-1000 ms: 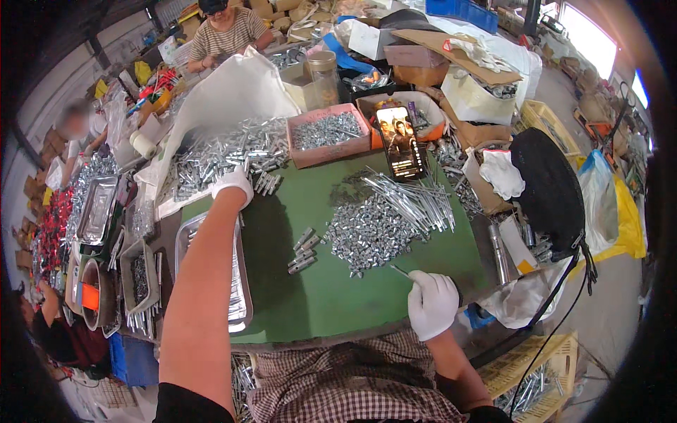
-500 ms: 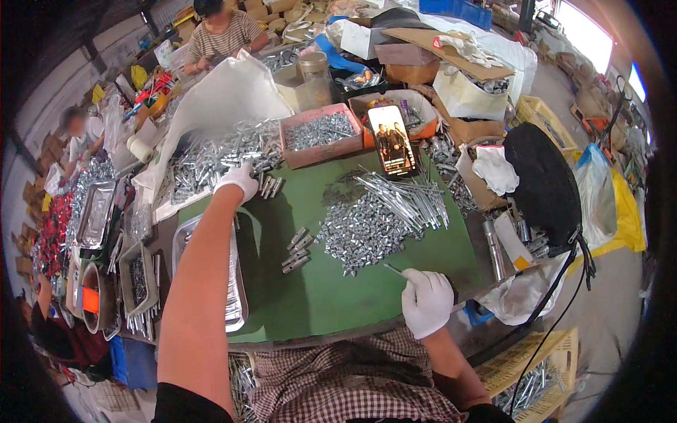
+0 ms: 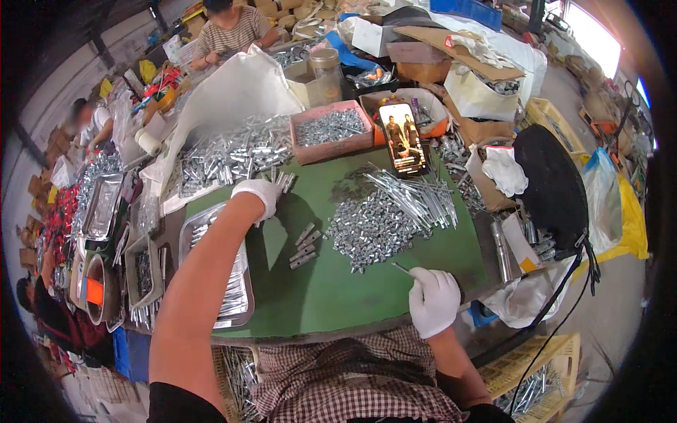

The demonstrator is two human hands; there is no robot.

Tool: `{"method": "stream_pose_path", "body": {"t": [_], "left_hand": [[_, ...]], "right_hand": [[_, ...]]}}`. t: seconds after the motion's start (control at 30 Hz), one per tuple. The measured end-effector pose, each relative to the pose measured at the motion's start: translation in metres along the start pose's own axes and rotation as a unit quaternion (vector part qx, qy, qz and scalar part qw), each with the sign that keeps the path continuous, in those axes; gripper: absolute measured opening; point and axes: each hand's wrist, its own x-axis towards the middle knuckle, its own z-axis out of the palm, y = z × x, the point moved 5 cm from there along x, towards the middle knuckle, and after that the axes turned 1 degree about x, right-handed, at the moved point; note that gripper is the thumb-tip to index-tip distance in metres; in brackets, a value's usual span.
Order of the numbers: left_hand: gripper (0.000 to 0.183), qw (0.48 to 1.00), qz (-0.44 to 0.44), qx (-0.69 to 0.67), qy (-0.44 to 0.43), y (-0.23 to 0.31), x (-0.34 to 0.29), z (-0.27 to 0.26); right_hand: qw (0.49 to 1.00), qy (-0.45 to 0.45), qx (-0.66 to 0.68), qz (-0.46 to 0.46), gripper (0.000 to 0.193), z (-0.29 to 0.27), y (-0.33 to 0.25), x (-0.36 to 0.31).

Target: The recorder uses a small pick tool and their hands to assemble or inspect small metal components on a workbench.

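My left hand (image 3: 259,193), in a white glove, reaches far across the green table (image 3: 331,296) and closes on a few short metal tubes (image 3: 285,181) at the edge of a big heap of metal tubes (image 3: 226,151) on white sheeting. My right hand (image 3: 433,299), also gloved, rests near the table's front edge and pinches a thin metal rod (image 3: 402,268). Between the hands lie a pile of small silvery parts (image 3: 370,225), a bundle of long thin rods (image 3: 416,197) and three loose tubes (image 3: 303,247).
A metal tray (image 3: 236,303) of finished pieces sits at the left. A pink box of small parts (image 3: 331,130) and a propped phone (image 3: 400,139) stand at the back. Other people (image 3: 229,28) work beyond. Boxes, bags and a black round object (image 3: 550,183) crowd the right.
My left hand stays at the heap's edge, gripping tubes. My right hand has barely shifted and keeps hold of the thin rod.
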Motion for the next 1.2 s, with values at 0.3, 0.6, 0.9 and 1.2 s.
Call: {"method": "stream_pose_path", "body": {"t": [0.3, 0.6, 0.9, 1.2], "left_hand": [[0.034, 0.985, -0.059, -0.091, 0.137, -0.069, -0.003, -0.011], [0.043, 0.993, -0.1, -0.048, 0.039, -0.051, 0.003, 0.011], [0.049, 0.999, 0.031, -0.022, -0.015, -0.001, -0.009, -0.019], [0.046, 0.947, -0.056, -0.185, 0.258, 0.009, 0.018, -0.011]], "right_hand": [[1.0, 0.0, -0.021, 0.015, 0.025, 0.0, 0.003, -0.004], [1.0, 0.016, -0.015, -0.008, 0.026, -0.001, -0.001, -0.002], [0.999, 0.019, -0.021, -0.017, 0.026, 0.0, 0.0, -0.003], [1.0, 0.012, -0.013, -0.009, 0.025, -0.001, -0.003, -0.001]]}}
